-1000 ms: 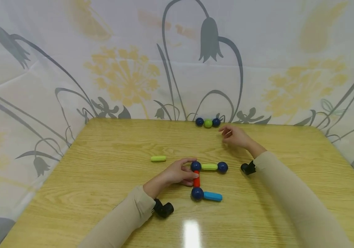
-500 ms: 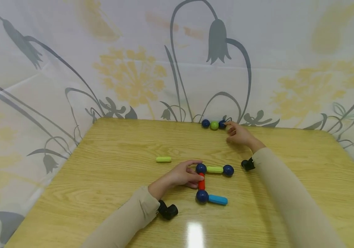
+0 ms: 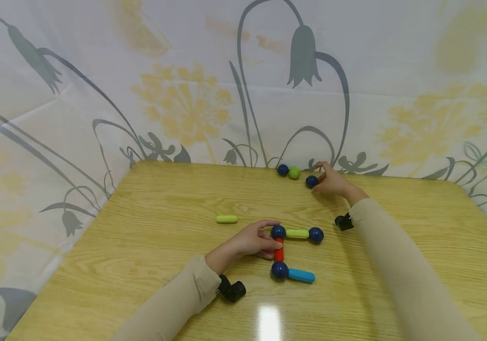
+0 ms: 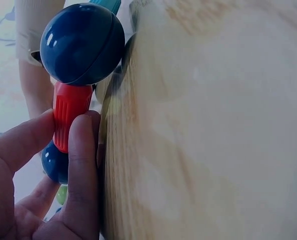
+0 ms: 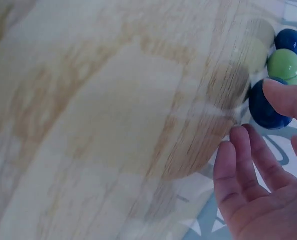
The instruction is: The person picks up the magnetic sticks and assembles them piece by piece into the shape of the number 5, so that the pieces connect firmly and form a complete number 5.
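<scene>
My left hand (image 3: 256, 240) pinches a red ridged building rod (image 4: 68, 112) between thumb and fingers. Dark blue balls sit at both of its ends: a far ball (image 3: 278, 232) and a near ball (image 3: 279, 270). From the far one a yellow-green rod (image 3: 297, 234) runs right to another blue ball (image 3: 316, 235); a blue rod (image 3: 301, 275) extends right from the near one. At the back, my right hand (image 3: 332, 182) has its fingers spread around a loose blue ball (image 3: 312, 181). One digit overlaps that ball in the right wrist view.
A second blue ball (image 3: 283, 170) and a green ball (image 3: 294, 173) stand together at the table's back edge by the patterned cloth (image 3: 192, 94). A loose yellow-green rod (image 3: 226, 219) lies left of the joined pieces on the wooden table (image 3: 162, 199).
My right hand has reached the rightmost blue ball of the back row, which has come away from the green one towards me. My left hand keeps its grip on the red rod.
</scene>
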### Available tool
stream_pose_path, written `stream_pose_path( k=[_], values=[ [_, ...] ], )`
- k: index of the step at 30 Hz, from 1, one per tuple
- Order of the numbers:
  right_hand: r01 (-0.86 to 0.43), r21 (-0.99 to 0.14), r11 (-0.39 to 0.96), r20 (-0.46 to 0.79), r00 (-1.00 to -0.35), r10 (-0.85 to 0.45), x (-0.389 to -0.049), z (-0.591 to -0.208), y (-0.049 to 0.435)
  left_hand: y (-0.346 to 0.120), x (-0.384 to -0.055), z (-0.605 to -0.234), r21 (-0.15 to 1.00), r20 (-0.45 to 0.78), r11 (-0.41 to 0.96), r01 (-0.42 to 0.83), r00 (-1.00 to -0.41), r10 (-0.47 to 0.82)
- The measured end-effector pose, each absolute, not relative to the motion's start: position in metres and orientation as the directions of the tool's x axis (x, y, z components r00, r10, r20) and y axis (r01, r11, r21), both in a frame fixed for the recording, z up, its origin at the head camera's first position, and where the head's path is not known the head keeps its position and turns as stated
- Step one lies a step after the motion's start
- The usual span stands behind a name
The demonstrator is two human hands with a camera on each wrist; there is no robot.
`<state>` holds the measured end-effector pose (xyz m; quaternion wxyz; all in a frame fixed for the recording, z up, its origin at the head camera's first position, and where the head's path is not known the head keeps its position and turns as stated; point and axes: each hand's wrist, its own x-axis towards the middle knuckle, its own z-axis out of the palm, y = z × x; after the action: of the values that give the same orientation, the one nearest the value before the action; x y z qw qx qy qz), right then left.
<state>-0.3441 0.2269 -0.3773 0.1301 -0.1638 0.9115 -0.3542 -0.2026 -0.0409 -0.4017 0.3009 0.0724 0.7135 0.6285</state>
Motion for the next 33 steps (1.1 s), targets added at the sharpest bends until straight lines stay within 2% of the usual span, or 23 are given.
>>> stream_pose_path(
  k=[4, 12, 23, 33],
  values=[
    [-0.273, -0.593, 0.757, -0.124, -0.899, -0.421, -0.340, -0.377, 0.228, -0.040, -0.203, -0.402, 0.940, -0.340, 0.202, -0.275, -0.806, 0.484],
    [-0.405, -0.568, 0.716, -0.042, -0.856, -0.516, -0.322, -0.377, 0.236, -0.038, -0.204, -0.403, 0.940, -0.342, 0.195, -0.281, -0.807, 0.482],
    [-0.413, -0.592, 0.692, -0.033, -0.845, -0.533, -0.288, -0.379, 0.236, -0.040, -0.206, -0.404, 0.939, -0.342, 0.200, -0.279, -0.810, 0.477],
    [-0.458, -0.579, 0.674, 0.041, -0.842, -0.537, -0.252, -0.373, 0.242, -0.039, -0.203, -0.401, 0.940, -0.339, 0.206, -0.272, -0.806, 0.485]
  ],
)
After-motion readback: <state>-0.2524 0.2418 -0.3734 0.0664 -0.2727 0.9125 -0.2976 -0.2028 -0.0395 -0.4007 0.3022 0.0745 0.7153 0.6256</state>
